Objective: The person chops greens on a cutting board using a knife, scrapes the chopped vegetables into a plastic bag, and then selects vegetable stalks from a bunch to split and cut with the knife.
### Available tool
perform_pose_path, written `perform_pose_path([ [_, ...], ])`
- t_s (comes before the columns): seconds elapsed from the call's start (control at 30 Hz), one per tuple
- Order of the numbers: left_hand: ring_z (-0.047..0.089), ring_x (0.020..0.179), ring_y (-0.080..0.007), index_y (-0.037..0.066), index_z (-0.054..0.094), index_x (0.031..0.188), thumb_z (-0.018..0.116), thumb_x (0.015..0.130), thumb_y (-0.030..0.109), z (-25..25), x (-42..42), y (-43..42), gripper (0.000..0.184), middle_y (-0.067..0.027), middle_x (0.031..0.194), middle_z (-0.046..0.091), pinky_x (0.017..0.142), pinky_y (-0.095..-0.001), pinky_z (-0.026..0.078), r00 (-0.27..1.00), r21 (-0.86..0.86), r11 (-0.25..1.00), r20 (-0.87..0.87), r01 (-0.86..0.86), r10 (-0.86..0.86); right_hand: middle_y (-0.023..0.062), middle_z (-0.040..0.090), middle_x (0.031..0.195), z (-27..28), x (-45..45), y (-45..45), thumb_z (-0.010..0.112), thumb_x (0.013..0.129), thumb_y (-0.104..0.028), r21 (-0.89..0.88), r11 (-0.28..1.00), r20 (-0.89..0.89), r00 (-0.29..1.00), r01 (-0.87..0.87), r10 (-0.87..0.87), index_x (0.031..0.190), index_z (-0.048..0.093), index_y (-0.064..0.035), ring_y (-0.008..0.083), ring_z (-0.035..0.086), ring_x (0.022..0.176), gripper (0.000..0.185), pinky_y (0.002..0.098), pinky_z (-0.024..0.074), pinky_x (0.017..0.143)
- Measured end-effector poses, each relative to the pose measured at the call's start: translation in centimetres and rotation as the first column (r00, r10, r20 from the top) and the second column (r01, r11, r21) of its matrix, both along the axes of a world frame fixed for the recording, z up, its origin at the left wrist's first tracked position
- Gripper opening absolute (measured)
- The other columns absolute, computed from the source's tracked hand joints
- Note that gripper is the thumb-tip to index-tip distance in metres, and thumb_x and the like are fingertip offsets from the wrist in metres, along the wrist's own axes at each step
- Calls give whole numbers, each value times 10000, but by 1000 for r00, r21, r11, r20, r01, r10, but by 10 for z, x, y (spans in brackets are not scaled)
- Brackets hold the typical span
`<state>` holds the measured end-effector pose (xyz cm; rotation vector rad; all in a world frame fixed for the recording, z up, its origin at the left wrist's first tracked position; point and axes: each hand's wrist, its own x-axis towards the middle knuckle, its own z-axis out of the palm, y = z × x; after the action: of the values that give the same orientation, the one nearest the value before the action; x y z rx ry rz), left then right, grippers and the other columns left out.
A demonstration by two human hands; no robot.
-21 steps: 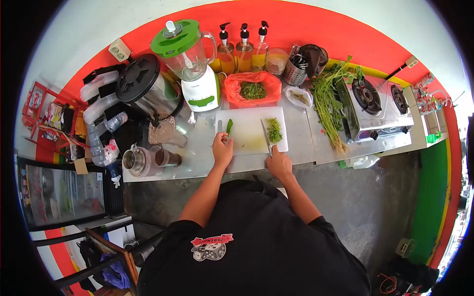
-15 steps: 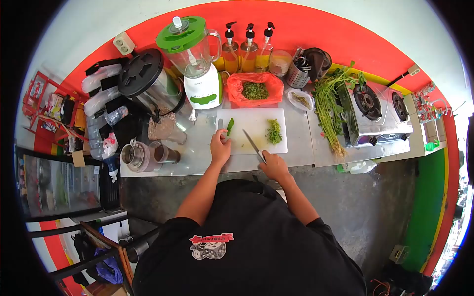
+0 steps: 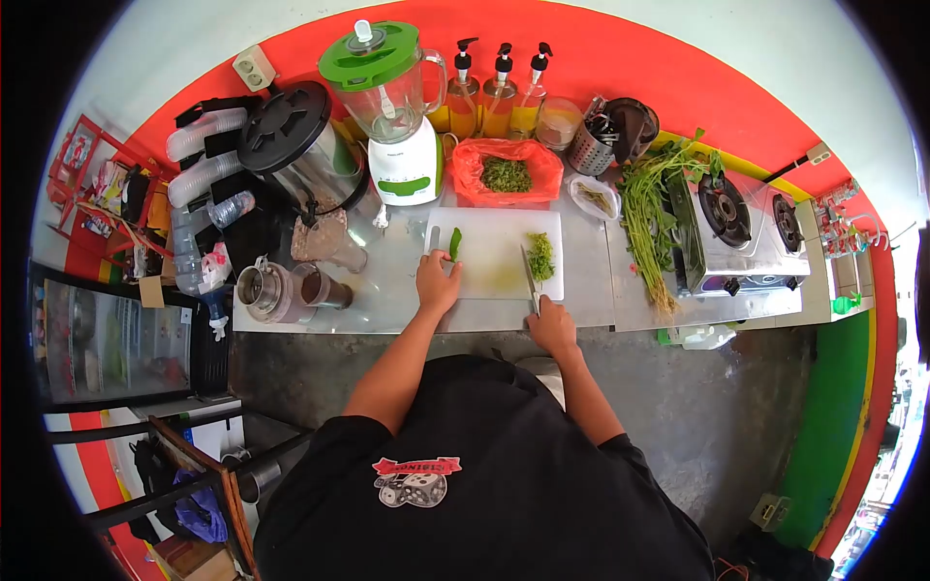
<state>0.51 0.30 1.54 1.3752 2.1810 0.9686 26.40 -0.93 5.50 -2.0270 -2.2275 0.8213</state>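
Observation:
A white cutting board lies on the metal counter. At its left side my left hand has its fingers pinched at the lower end of a green leafy piece. My right hand is wrapped round the handle of a knife, whose blade points away over the board. The blade's edge is beside a small heap of chopped greens on the board's right part. Behind the board, a red plastic bag holds more chopped greens.
Left of the board stand a blender, a steel container and jars. Pump bottles line the wall. Long leafy stalks lie between a small clear bag and the gas stove.
My right hand first swung the knife left, away from the chopped heap, then brought it back right beside it. My left hand stays by the green piece. The view has shifted slightly.

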Motion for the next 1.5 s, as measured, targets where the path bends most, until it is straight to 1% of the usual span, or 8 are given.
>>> perform_pose_path([
  [0.1, 573, 886, -302, 103, 615, 1002, 743, 844, 225, -14, 0, 1, 237, -101, 934, 559, 790, -440, 473, 997, 93, 996, -76, -11, 18, 253, 695, 929, 0, 6, -3, 644, 871, -282, 49, 998, -65, 997, 45, -41, 1071, 596, -59, 474, 662, 879, 303, 573, 516, 759],
  [0.27, 568, 789, -205, 73, 625, 975, 723, 884, 177, -12, -1, -8, 170, -59, 873, 569, 713, -358, 472, 999, 150, 988, -23, -25, 29, 186, 701, 875, 9, 16, -11, 658, 896, -355, 14, 968, -162, 955, -251, 249, 1036, 638, -110, 441, 660, 855, 283, 550, 509, 735],
  [0.33, 532, 745, -119, 34, 611, 978, 691, 929, 134, -3, -1, -17, 137, -14, 849, 582, 700, -290, 450, 869, 199, 972, 495, -125, 10, 170, 703, 867, 12, 17, -9, 660, 895, -359, 13, 958, -194, 939, -286, 283, 1024, 651, -120, 427, 665, 852, 272, 538, 516, 740],
  [0.47, 488, 728, -70, 16, 602, 995, 644, 962, 90, 10, 3, -45, 91, 12, 832, 581, 683, -236, 413, 791, 235, 923, 602, -306, 109, 139, 711, 871, 10, 19, 5, 660, 892, -361, 24, 926, -153, 914, -376, 375, 995, 679, -129, 394, 679, 851, 254, 516, 532, 758],
  [0.8, 541, 831, -65, 7, 590, 1030, 645, 969, 55, 44, 35, -109, 95, 3, 915, 617, 761, -233, 433, 736, 156, 851, 594, -502, 325, 211, 708, 925, 8, 56, 38, 665, 874, -344, -92, 946, -100, 948, -311, 302, 1002, 671, -90, 425, 688, 900, 285, 528, 549, 806],
  [1.0, 543, 841, -64, 20, 591, 1021, 650, 967, 53, 50, 48, -146, 87, 12, 911, 610, 769, -227, 423, 658, 20, 812, 597, -583, 458, 200, 706, 906, 18, 61, 52, 660, 898, -365, -99, 879, -191, 875, -467, 444, 1002, 674, -107, 423, 687, 870, 279, 527, 551, 789],
  [1.23, 560, 861, -70, 21, 606, 1024, 651, 968, 69, 55, 65, -142, 86, 10, 925, 624, 789, -230, 430, 654, -4, 811, 589, -585, 474, 191, 709, 917, 13, 90, 75, 660, 907, -394, -89, 863, -62, 867, -498, 494, 981, 689, -112, 395, 694, 876, 293, 512, 553, 790],
  [1.5, 563, 829, -72, 25, 615, 1015, 656, 954, 65, 48, 81, -143, 84, 10, 897, 628, 764, -241, 451, 652, -48, 839, 606, -543, 456, 191, 705, 847, 30, 94, 81, 676, 898, -414, -46, 842, -176, 834, -537, 522, 916, 675, -77, 407, 684, 847, 338, 507, 536, 767],
])
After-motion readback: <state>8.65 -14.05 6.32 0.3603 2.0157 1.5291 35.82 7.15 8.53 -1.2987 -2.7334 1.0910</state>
